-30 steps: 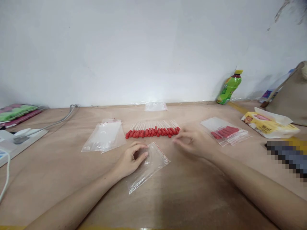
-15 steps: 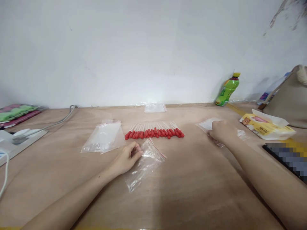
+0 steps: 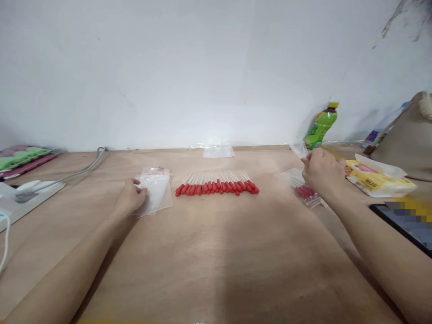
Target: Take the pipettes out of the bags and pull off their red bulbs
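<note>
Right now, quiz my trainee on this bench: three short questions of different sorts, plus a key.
1. True or false: the left hand touches the stack of clear bags.
2. What lies in a row between the two hands? A. red-bulbed droppers B. scissors C. pens
3. What colour is the bottle beyond the right hand?
Key: 1 true; 2 A; 3 green.

Bright, even, diffuse light; soft shadows just behind left hand (image 3: 130, 198) and right hand (image 3: 320, 173); mild blur; wide-angle stretch toward edges.
</note>
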Tool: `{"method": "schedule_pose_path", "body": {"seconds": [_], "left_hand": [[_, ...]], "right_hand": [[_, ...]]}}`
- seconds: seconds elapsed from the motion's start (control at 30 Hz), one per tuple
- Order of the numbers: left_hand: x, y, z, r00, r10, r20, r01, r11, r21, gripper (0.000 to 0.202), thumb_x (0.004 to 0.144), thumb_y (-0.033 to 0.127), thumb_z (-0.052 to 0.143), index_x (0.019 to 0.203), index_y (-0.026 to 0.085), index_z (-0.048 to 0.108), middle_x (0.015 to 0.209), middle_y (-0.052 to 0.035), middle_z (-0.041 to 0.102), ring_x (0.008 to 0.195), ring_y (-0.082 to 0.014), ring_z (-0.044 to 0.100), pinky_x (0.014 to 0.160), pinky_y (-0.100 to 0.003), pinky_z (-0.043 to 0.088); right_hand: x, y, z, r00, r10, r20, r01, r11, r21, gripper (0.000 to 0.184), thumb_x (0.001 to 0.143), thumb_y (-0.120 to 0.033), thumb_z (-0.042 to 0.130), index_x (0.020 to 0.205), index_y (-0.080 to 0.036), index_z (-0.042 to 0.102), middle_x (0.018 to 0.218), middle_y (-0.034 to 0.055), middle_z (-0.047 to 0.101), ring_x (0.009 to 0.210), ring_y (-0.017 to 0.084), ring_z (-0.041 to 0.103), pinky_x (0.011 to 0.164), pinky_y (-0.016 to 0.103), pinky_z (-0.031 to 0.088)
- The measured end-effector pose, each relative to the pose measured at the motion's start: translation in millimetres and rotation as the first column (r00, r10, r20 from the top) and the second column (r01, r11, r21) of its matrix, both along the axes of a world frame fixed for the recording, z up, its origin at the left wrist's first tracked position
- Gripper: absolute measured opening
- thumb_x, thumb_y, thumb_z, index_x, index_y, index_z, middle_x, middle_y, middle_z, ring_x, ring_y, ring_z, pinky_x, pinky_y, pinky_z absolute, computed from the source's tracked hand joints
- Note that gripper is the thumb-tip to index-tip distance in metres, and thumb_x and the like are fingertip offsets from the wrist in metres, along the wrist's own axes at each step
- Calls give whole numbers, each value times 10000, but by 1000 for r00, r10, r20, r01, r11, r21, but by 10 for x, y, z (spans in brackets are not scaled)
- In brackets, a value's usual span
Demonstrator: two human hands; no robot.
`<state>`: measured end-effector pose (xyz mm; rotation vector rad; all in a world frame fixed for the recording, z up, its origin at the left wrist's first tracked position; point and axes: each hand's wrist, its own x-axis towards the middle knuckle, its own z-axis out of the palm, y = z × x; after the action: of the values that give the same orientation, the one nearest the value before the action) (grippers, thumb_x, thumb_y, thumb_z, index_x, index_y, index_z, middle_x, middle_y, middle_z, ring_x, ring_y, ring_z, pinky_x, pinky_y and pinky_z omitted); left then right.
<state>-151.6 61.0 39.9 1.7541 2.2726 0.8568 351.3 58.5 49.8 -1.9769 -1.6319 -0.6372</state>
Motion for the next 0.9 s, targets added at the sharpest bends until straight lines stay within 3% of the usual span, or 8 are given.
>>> {"method": "schedule_pose_path", "body": {"seconds": [0.13,0.27,0.4,0.5,0.6,0.73,0.8,0.9], "left_hand": [[-48,-8,-46,991,-9,-136,14,999,32,259,764,271,512,973,169,399,705,4,498,708,-197,513,632,-278,367],[-41,-10,-7,963,39,-267,3,988,154,309,781,291,508,1050,155,439,962,-79,500,1010,-294,441,844,-395,344],[113,-65,73,905,149,-399,31,911,411,298,802,321,506,1049,155,501,1021,-100,502,1053,-305,427,910,-443,317],[423,-174,115,930,-21,-367,205,859,469,253,819,313,498,1024,165,512,989,-70,541,984,-236,492,892,-369,364],[849,-373,109,893,-337,-298,444,763,470,157,816,295,509,913,175,538,910,-44,578,920,-195,525,844,-316,401],[1288,-707,33,683,-710,-170,725,629,282,160,851,249,461,970,187,548,1000,-54,570,965,-174,530,853,-295,427],[1373,-829,-15,591,-799,-114,802,566,191,206,859,237,453,1041,195,539,1084,-61,553,1018,-170,522,884,-294,426],[1394,-907,-70,493,-868,-64,868,485,108,264,868,237,446,1119,209,521,1175,-70,521,1071,-173,510,916,-312,426]], "right_hand": [[-386,-194,166,942,334,27,-332,922,199,201,869,-333,347,850,-184,481,797,101,534,730,229,487,657,344,341],[-969,-573,142,699,693,175,-715,668,208,168,883,-216,349,771,-191,473,755,77,532,742,196,471,685,328,354],[-1438,-884,-77,494,822,283,-865,496,71,256,877,-109,315,724,-189,504,697,45,521,673,162,441,634,302,338],[-1649,-954,-278,373,832,410,-907,421,-29,252,848,-74,343,701,-178,520,665,30,511,593,148,397,616,315,326],[-1761,-939,-407,317,849,423,-922,381,-74,253,838,-56,348,696,-168,525,671,32,520,588,143,399,643,326,336],[-1741,-901,-419,324,923,207,-943,334,-12,186,870,-207,425,729,-168,541,696,34,545,677,147,457,679,304,346],[-1647,-870,-397,395,917,52,-918,392,59,158,859,-260,458,764,-174,550,727,32,564,708,148,470,671,299,337],[-1440,-779,-404,528,830,-178,-829,549,103,125,837,-232,471,751,-177,543,701,20,555,695,145,465,664,300,331]]}}
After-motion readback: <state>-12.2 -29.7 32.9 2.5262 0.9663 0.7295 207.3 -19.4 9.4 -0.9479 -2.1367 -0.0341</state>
